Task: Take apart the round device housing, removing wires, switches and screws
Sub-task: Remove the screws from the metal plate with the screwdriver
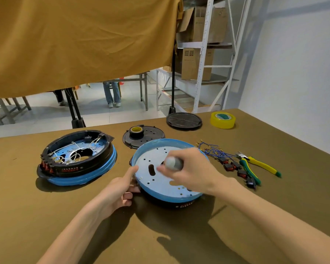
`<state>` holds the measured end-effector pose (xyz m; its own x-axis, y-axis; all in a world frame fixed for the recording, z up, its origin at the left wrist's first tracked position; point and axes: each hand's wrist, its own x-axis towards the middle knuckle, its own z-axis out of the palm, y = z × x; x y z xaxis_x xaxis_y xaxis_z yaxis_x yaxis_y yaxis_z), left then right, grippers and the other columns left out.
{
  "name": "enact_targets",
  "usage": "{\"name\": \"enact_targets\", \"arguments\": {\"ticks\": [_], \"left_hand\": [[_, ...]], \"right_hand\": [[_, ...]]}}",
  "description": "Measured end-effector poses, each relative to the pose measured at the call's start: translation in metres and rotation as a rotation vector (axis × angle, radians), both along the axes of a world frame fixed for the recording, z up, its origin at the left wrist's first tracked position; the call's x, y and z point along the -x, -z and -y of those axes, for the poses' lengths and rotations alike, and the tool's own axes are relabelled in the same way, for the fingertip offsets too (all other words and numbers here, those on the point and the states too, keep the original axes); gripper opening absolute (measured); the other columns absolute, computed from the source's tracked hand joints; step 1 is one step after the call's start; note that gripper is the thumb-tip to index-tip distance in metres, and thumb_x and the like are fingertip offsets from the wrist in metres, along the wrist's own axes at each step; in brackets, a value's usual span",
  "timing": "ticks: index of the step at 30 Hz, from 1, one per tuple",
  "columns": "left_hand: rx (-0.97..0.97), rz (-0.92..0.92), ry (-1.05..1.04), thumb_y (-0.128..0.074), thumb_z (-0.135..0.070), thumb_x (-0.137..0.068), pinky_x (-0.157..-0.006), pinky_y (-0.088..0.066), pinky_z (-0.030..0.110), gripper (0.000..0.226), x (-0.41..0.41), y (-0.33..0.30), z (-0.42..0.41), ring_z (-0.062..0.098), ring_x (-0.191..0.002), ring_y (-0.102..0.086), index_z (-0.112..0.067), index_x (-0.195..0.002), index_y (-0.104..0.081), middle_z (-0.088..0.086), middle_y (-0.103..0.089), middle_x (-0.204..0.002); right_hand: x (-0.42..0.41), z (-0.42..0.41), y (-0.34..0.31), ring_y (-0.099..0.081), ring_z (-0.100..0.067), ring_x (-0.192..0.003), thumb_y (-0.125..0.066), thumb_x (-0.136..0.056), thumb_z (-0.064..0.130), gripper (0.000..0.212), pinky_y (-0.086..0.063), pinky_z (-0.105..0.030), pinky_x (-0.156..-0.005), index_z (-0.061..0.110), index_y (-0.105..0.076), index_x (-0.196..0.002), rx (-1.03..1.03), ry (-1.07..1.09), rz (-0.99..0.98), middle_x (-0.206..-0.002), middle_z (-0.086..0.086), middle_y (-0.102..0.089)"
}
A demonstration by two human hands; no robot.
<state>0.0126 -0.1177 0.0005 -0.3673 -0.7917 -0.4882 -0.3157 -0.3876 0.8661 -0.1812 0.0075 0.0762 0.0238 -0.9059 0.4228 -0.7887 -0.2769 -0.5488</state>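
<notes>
My left hand point(120, 189) fingers curl round the near-left rim of the blue housing point(160, 180) mid-desk point(46, 216), right hand point(191, 168) fingers wrapped on a grey screwdriver handle point(172, 163) over its plate, w/ loose switches point(236, 168) & pliers point(255, 166) right of housing, 2nd unit point(76, 157) left.

Your left hand point(120, 189) and right hand point(194, 168), both bare, no gloves, forearms uncovered, no sleeves in view
</notes>
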Motion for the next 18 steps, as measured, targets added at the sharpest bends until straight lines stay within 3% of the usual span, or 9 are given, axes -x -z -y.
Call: {"name": "enact_targets", "arguments": {"ticks": [3, 5, 8, 12, 15, 18], "left_hand": [[0.012, -0.043, -0.027, -0.055, -0.074, -0.088, -0.061, -0.058, 0.028, 0.070, 0.005, 0.003, 0.001, 0.019, -0.083, -0.066, -0.011, -0.116, -0.064, 0.011, -0.068, -0.099], [0.048, -0.058, -0.078, -0.057, -0.076, -0.083, -0.065, -0.063, 0.030, 0.068, 0.009, 0.005, 0.002, 0.021, -0.084, -0.074, -0.014, -0.108, -0.064, 0.011, -0.073, -0.094], [0.146, -0.009, -0.045, -0.054, -0.085, -0.068, -0.059, -0.062, 0.027, 0.070, 0.009, 0.007, 0.006, 0.015, -0.072, -0.079, -0.022, -0.097, -0.064, 0.005, -0.080, -0.079], [0.032, -0.082, 0.008, -0.066, -0.081, -0.057, -0.064, -0.064, 0.031, 0.085, 0.008, 0.011, 0.011, 0.024, -0.080, -0.080, -0.014, -0.111, -0.063, 0.015, -0.077, -0.101], [-0.029, -0.139, 0.029, -0.075, -0.075, -0.048, -0.067, -0.065, 0.033, 0.092, 0.004, 0.014, 0.016, 0.028, -0.084, -0.080, -0.009, -0.110, -0.064, 0.016, -0.080, -0.092], [-0.039, -0.150, 0.033, -0.076, -0.075, -0.046, -0.074, -0.066, 0.036, 0.096, 0.004, 0.018, 0.019, 0.028, -0.087, -0.080, -0.008, -0.114, -0.064, 0.017, -0.079, -0.099]], "right_hand": [[0.002, 0.020, -0.017, -0.046, -0.019, -0.055, -0.071, -0.095, 0.037, 0.042, -0.041, -0.036, -0.054, 0.004, -0.061, -0.071, 0.131, 0.038, 0.349, -0.064, -0.017, -0.053], [0.000, 0.031, -0.029, -0.042, -0.019, -0.054, -0.066, -0.098, 0.036, 0.047, -0.036, -0.032, -0.054, 0.004, -0.057, -0.066, 0.196, 0.045, 0.490, -0.061, -0.022, -0.048], [-0.004, 0.044, -0.043, -0.039, -0.015, -0.045, -0.055, -0.102, 0.039, 0.057, -0.034, -0.022, -0.046, -0.003, -0.053, -0.064, 0.249, -0.003, 0.672, -0.052, -0.013, -0.045], [-0.015, 0.059, -0.051, -0.038, -0.018, -0.043, -0.050, -0.095, 0.046, 0.048, -0.031, -0.027, -0.046, 0.009, -0.055, -0.065, 0.159, -0.069, 1.018, -0.054, -0.006, -0.046], [-0.026, 0.069, -0.046, -0.036, -0.016, -0.044, -0.043, -0.100, 0.039, 0.044, -0.032, -0.027, -0.047, 0.013, -0.052, -0.066, 0.130, -0.155, 1.165, -0.056, -0.004, -0.046], [-0.036, 0.079, -0.041, -0.036, -0.016, -0.045, -0.040, -0.103, 0.035, 0.045, -0.032, -0.028, -0.047, 0.013, -0.051, -0.066, 0.111, -0.177, 1.228, -0.056, -0.003, -0.046]]}}
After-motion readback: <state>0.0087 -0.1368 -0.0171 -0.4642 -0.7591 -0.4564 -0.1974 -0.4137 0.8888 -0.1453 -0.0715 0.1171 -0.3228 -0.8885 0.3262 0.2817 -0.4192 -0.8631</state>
